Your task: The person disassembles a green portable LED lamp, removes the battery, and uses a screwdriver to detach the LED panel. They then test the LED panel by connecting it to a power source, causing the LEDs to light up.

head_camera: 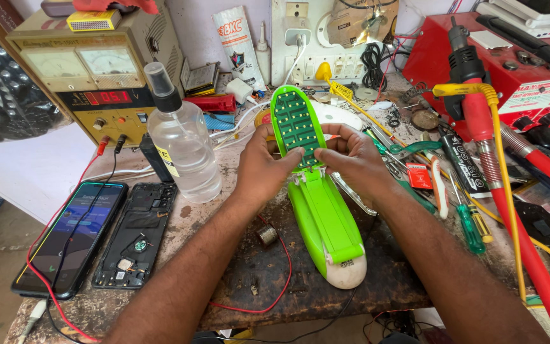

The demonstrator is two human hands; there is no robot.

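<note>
Green plastic hinged lamp (323, 216) lies opened on the cluttered worktop (326, 290), its dotted light panel (297, 124) tilted up and exposed, with the left hand (263, 167) and right hand (354, 159) both pinching the panel's lower edge, casing not yet closed.

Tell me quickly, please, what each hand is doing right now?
Left hand: closed on the green lamp's LED panel, thumb pressing its lower edge.
Right hand: closed on the same panel from the other side.
</note>
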